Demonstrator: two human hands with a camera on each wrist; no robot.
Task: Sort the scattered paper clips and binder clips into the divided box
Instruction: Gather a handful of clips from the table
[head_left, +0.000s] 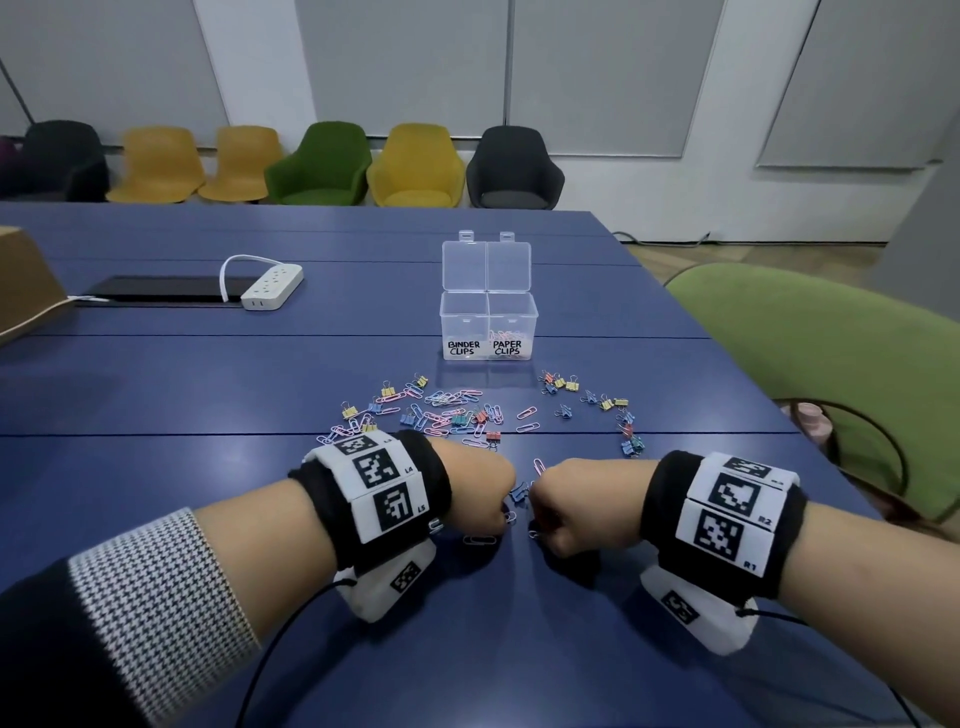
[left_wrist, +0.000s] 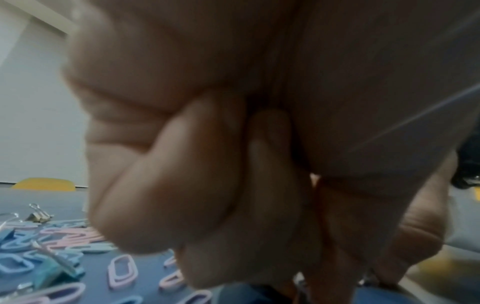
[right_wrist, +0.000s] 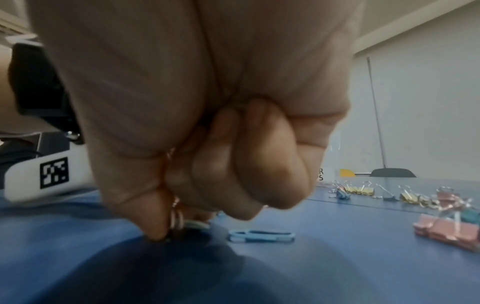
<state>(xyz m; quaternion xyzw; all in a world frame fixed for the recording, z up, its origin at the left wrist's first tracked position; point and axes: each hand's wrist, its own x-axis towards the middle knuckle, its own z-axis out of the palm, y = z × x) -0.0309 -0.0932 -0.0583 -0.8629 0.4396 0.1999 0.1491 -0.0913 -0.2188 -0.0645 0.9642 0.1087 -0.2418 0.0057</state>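
The box (head_left: 488, 325) stands on the desk (head_left: 208, 395) beyond the scattered clips (head_left: 447, 413), lids raised behind it (some paper clips lie in its right compartment). Both hands, left hand (head_left: 475, 486) and right hand (head_left: 582, 501), sit side by side nearest the viewer, before the clips. A power strip (head_left: 271, 287) lies far left of the box.

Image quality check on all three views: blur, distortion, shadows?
Head view: sharp, wide-angle bend at the edges, soft shadows under both fists on the table. Left wrist view: left hand fills the frame, blurred; paper clips soft. Right wrist view: right hand soft, dark shadow beneath, binder clips slightly blurred.
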